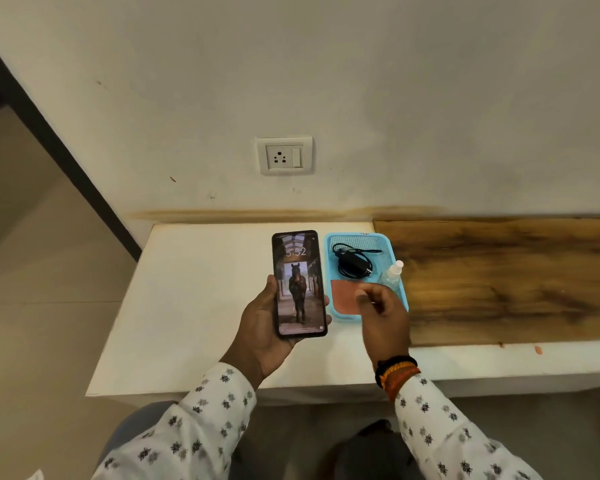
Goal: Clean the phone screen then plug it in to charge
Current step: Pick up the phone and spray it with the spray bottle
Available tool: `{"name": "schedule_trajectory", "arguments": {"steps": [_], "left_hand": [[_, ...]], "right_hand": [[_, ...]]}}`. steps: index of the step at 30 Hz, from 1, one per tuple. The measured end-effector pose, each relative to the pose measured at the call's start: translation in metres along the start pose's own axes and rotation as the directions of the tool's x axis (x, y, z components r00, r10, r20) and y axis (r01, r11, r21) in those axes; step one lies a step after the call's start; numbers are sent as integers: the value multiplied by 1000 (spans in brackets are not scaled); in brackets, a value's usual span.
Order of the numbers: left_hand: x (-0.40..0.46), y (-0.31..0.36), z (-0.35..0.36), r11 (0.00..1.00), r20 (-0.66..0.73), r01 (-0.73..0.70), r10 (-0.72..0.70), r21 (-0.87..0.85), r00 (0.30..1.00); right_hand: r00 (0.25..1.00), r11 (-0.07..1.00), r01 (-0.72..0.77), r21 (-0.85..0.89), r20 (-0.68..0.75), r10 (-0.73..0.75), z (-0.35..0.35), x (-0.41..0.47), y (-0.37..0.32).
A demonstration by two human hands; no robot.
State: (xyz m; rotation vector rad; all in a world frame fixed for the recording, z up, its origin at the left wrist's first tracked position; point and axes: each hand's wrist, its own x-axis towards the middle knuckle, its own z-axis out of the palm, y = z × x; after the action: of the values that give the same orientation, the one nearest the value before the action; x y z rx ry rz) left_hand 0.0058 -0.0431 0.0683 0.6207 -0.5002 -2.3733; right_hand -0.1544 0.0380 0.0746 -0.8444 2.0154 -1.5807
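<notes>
My left hand (pixel 267 327) holds a phone (pixel 298 284) upright above the white ledge, its screen lit and showing a horse picture. To its right a blue tray (pixel 329 271) holds a black charger with coiled cable (pixel 354 261), a small clear spray bottle (pixel 390 273) and a reddish-brown cloth (pixel 343 296). My right hand (pixel 383 313) hovers over the cloth with fingers curled, the thumb and fingertips at the cloth's right part; whether they pinch it I cannot tell. A white wall socket with a switch (pixel 284 155) sits on the wall above the ledge.
The white ledge (pixel 194 306) runs along the wall, and a dark wooden panel (pixel 506 278) covers its right part beside the tray. A dark diagonal frame (pixel 59 147) crosses the left side. The floor lies below the ledge's front edge.
</notes>
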Motion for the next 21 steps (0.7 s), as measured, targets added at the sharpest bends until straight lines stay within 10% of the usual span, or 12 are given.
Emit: {"name": "schedule_trajectory", "arguments": {"steps": [6,21], "left_hand": [[0,4,2,999,44,39,-39,-12,998],[3,7,1,999,10,38,-38,32,999]], "right_hand": [[946,957,-173,-233,-310,95,-23,35,32],[969,788,-244,-565,-177,172,-26,72,46]]}}
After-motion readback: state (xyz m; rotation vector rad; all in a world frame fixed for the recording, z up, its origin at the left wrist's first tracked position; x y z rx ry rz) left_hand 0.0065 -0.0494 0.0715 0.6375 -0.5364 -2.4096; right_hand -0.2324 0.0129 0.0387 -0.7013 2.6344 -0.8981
